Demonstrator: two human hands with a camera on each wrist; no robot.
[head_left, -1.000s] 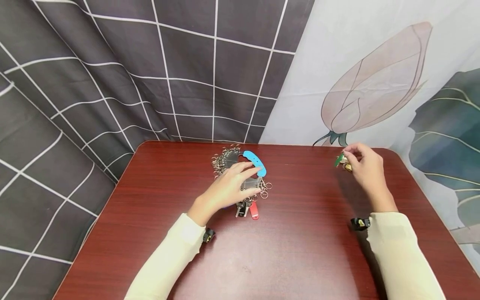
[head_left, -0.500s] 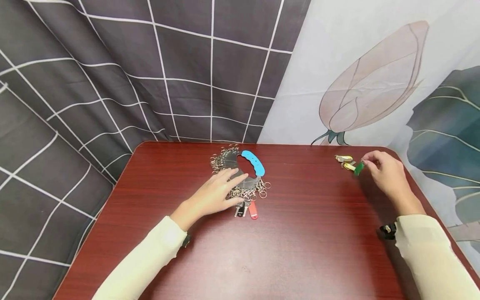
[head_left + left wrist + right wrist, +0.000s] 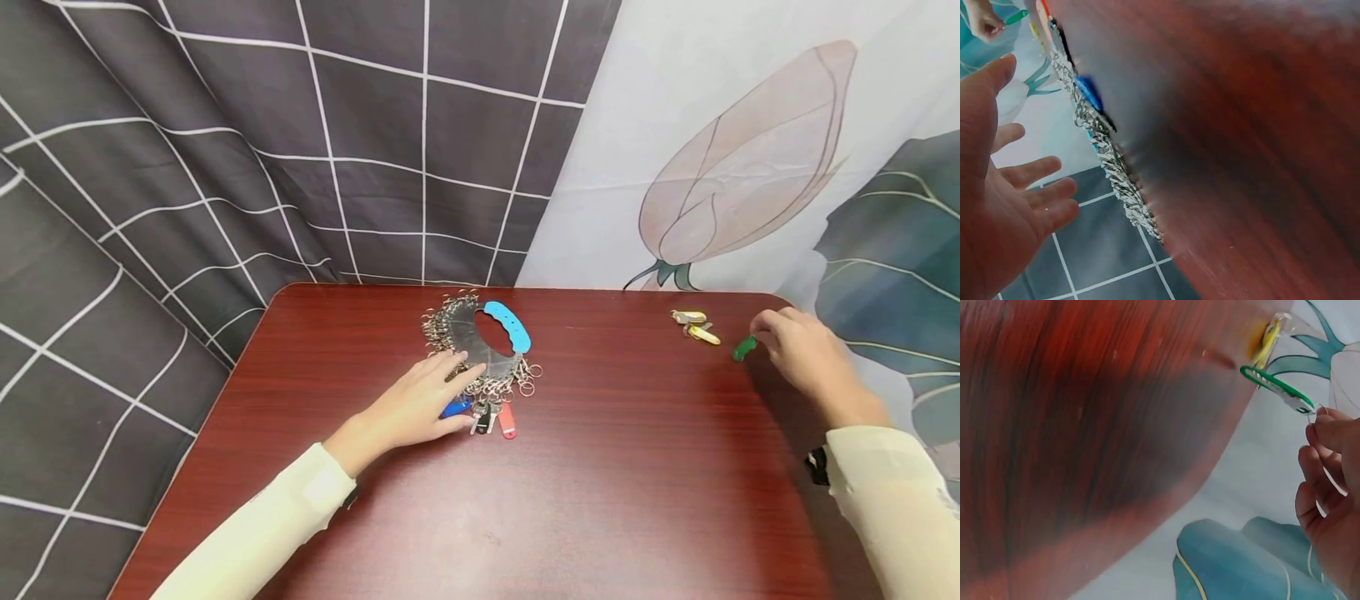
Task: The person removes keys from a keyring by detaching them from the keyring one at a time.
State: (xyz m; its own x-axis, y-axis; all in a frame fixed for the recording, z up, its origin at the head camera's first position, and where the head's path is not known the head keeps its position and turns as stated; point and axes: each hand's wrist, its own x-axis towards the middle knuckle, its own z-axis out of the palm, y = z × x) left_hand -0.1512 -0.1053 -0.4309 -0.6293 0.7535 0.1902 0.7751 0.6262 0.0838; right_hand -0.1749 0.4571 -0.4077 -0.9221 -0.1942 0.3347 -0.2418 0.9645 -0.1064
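My right hand (image 3: 806, 350) pinches the small ring of a green key tag (image 3: 745, 348) above the table's right side. In the right wrist view, the tag (image 3: 1279, 386) hangs off thumb and forefinger. My left hand (image 3: 412, 404) is spread, fingers apart, by the lower left of a curved dark key holder (image 3: 472, 340) with a light blue handle (image 3: 507, 325) and rows of metal clips and rings. A blue tag (image 3: 455, 407), a black-headed key (image 3: 483, 419) and a red tag (image 3: 507, 421) hang at its near edge. The left wrist view shows no thing in the left hand (image 3: 1016, 206).
Two yellow key tags (image 3: 703, 335) lie close together near the back right of the reddish-brown table (image 3: 585, 492). A dark checked curtain (image 3: 360, 125) and a pale flowered cloth (image 3: 600, 208) hang behind the table.
The right hand has carried the green key tag rightward, away from the yellow tags. The left hand has drawn back left and nearer, uncovering more of the key holder and the blue tag.
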